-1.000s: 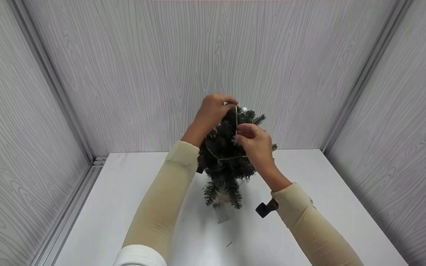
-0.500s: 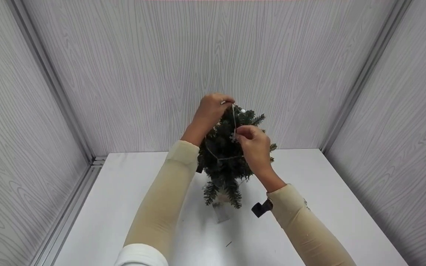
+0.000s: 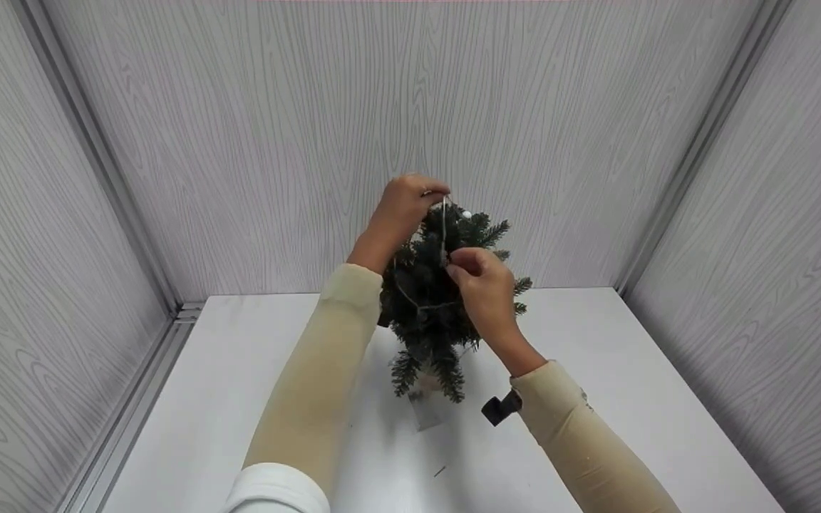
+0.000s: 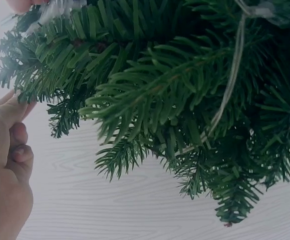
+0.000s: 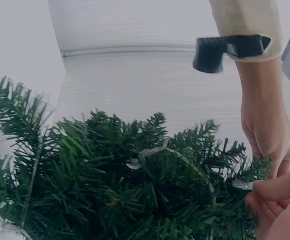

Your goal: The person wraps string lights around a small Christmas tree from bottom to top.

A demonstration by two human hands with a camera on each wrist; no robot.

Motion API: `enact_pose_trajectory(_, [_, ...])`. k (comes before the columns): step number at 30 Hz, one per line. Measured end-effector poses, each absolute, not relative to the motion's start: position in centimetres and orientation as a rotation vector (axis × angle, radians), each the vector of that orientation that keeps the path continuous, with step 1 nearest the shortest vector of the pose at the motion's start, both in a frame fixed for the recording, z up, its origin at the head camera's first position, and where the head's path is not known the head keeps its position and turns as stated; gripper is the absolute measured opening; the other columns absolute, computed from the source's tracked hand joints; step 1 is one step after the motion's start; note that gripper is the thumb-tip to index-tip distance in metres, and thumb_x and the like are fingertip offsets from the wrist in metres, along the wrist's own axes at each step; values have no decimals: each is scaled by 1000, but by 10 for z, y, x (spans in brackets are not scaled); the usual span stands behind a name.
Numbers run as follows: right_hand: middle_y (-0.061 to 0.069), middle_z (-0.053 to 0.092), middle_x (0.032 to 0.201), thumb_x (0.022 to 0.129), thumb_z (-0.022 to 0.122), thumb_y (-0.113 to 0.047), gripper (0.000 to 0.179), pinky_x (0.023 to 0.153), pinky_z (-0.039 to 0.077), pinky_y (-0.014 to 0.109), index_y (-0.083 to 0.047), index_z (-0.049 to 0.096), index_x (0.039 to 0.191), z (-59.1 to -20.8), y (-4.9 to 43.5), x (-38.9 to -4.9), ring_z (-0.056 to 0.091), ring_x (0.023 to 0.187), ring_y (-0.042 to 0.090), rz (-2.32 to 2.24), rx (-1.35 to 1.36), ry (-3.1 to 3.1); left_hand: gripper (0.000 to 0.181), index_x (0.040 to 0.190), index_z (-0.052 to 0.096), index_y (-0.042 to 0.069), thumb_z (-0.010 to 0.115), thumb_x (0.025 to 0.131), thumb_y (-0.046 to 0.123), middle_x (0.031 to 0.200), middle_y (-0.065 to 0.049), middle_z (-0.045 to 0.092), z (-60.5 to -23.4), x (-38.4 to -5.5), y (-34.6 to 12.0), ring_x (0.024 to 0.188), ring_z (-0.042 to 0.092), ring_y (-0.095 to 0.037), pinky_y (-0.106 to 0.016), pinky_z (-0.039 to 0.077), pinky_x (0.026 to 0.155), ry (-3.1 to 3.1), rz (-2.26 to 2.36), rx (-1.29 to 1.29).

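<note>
A small artificial Christmas tree (image 3: 435, 342) stands in the middle of the table, with a thin string of fairy lights (image 3: 444, 228) draped over its green branches. At the treetop my left hand (image 3: 402, 206) pinches the upper end of a taut stretch of the light wire. Lower on the same stretch, my right hand (image 3: 487, 288) pinches the wire between thumb and forefinger. In the right wrist view a clear plastic light piece (image 5: 243, 185) sits right at the right fingertips. Needles hide part of the left fingertips in the left wrist view.
The white table (image 3: 275, 342) is enclosed by pale wood-grain panels (image 3: 425, 92). A pale flat piece (image 3: 428, 413) lies at the tree's foot, with a short dark sliver (image 3: 440, 471) nearer the front. A white ball (image 3: 467, 214) shows near the treetop.
Both hands have shifted slightly left, still pinching the light wire. The right hand is a little lower, and the left hand a little higher. The tree stays in place.
</note>
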State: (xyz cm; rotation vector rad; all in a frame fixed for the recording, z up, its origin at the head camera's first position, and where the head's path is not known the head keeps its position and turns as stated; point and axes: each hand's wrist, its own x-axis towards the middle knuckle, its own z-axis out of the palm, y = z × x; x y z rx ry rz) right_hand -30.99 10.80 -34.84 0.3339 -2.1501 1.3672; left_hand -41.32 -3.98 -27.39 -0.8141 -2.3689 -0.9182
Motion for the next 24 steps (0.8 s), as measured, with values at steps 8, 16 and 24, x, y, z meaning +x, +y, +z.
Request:
enact_pose_trajectory(8, [1, 65, 97, 87, 71, -9, 13, 78, 52, 29, -8, 70, 100, -348, 106, -308, 63, 90, 11, 1339, 337, -2136, 21, 108, 74, 15, 59, 95, 21, 109, -1, 70, -286, -417, -44, 101, 63, -14, -28, 48, 90, -2330, -944, -785])
enact_pose_trajectory(16, [4, 64, 98, 89, 68, -8, 16, 78, 51, 28, -4, 69, 104, -348, 113, -304, 62, 90, 12, 1345, 411, -2099, 21, 110, 73, 14, 60, 95, 21, 109, -2, 70, -298, -416, -51, 98, 64, -13, -27, 49, 88, -2321, -1008, -757])
enact_pose_trajectory(24, [5, 64, 101, 91, 65, -7, 18, 82, 50, 26, -1, 67, 108, -344, 131, -286, 62, 92, 14, 1317, 536, -2005, 26, 117, 69, 13, 61, 95, 22, 113, -3, 68, -299, -408, -61, 104, 62, -16, -30, 48, 91, -2290, -1028, -792])
